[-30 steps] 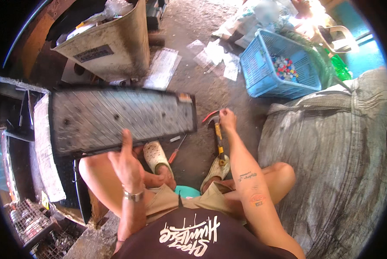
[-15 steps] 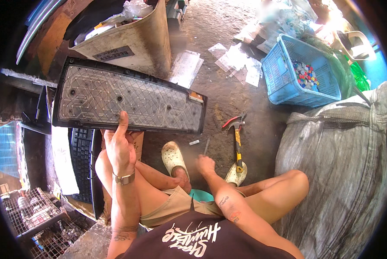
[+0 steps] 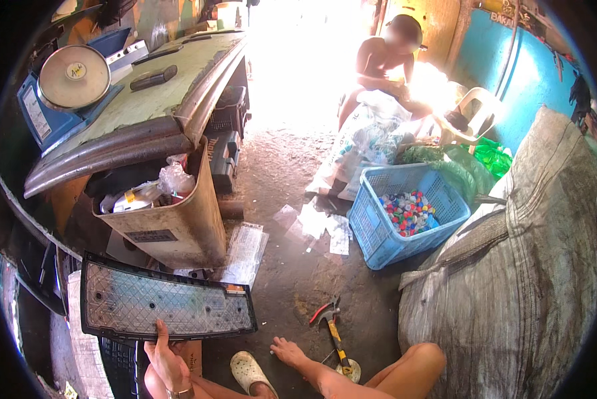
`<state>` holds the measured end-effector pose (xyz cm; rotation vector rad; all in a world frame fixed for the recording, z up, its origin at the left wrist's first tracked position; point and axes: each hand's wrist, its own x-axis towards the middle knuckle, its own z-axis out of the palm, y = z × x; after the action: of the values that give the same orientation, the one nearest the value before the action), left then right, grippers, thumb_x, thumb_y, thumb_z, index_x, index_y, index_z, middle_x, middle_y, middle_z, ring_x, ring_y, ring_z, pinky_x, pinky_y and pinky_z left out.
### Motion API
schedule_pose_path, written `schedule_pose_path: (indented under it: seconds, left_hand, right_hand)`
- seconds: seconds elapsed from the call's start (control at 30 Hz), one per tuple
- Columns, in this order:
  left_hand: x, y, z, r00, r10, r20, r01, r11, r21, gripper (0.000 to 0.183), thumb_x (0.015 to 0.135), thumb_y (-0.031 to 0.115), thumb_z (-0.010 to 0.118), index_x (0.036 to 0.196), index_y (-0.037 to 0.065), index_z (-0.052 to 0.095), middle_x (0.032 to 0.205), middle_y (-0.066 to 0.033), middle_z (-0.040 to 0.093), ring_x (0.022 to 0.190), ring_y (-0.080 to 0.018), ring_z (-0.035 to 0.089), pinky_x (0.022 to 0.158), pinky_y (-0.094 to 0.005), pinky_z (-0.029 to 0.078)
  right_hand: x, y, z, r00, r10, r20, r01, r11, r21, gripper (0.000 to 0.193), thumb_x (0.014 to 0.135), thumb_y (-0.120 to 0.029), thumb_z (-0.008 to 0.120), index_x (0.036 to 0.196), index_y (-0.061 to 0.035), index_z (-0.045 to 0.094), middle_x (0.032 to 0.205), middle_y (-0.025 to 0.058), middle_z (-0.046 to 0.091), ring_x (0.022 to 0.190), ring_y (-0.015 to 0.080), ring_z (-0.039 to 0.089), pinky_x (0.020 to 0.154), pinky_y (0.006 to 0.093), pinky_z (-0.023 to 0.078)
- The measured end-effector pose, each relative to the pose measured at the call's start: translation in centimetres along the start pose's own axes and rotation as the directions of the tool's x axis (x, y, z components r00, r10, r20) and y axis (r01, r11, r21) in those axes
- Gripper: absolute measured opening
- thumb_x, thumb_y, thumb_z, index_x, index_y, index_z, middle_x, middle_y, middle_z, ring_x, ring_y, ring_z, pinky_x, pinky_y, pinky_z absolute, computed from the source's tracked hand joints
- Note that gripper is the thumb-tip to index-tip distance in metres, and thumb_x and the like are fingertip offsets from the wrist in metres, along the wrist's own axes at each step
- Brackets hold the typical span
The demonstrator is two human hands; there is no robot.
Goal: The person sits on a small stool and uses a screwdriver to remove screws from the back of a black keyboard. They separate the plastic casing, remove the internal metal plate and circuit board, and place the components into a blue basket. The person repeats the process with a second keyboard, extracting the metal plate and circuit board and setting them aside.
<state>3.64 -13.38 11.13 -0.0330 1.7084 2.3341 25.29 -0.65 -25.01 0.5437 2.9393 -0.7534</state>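
My left hand [image 3: 167, 362] grips the lower edge of an opened black keyboard [image 3: 169, 302], its thumb lying on the inner face. A clear sheet with fine printed lines covers that face, and dark round spots dot it. Low over the floor, my right hand [image 3: 288, 351] reaches forward with its fingers partly spread. A tiny white piece at its fingertips is too small to make out. To the right of that hand lies a claw hammer [image 3: 335, 336] with a yellow and black handle, with a red-handled tool [image 3: 320, 311] against its head.
A blue crate [image 3: 405, 249] holds many coloured bottle caps. Beside it stands a bulging grey sack [image 3: 501, 312]. A tan bin [image 3: 179, 233] of scrap is at left, with another black keyboard [image 3: 119, 362] below. Papers [image 3: 318, 223] lie on the floor. Farther back, a person [image 3: 385, 66] sits.
The view has tilted up, bringing the far person and the table into sight. My right hand has reached forward, and its fist has loosened. The left still holds the keyboard.
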Motion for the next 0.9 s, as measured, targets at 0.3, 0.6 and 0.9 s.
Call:
schedule_pose_path:
  seconds: [0.3,0.6,0.9]
  left_hand:
    - [0.2,-0.1,-0.7,0.989,-0.144,0.043,0.146,0.988,-0.055,0.031,0.101,0.02,0.071,0.123,0.003,0.057,0.116,-0.0107,0.066,0.097,-0.0242,0.069,0.066,-0.0389,0.063]
    - [1.0,-1.1,-1.8,0.976,-0.187,0.115,0.199,0.975,-0.103,0.017,0.102,0.019,0.068,0.11,0.005,0.064,0.103,-0.0062,0.071,0.09,-0.0191,0.072,0.067,-0.0377,0.062]
    - [0.9,-2.5,-1.0,0.975,-0.165,0.152,0.179,0.98,-0.083,0.014,0.101,0.023,0.071,0.101,0.009,0.07,0.088,0.0042,0.066,0.074,-0.0079,0.06,0.056,-0.0279,0.047]
  right_hand:
    - [1.1,12.0,-9.7,0.915,0.375,0.148,-0.379,0.925,-0.001,0.034,0.091,-0.031,0.058,0.101,-0.0038,0.077,0.106,0.0223,0.075,0.099,0.0404,0.073,0.088,0.0527,0.057]
    - [5.5,8.3,-44.3,0.194,0.437,-0.878,-0.059,0.899,0.434,0.027,0.104,-0.021,0.062,0.115,0.0025,0.07,0.104,0.014,0.075,0.083,0.0244,0.071,0.079,0.0382,0.055]
    - [26.5,-23.8,-70.4,0.559,-0.482,-0.674,0.157,0.86,-0.485,0.04,0.093,-0.028,0.061,0.126,-0.0074,0.071,0.123,0.0184,0.071,0.113,0.0382,0.067,0.104,0.0447,0.051]
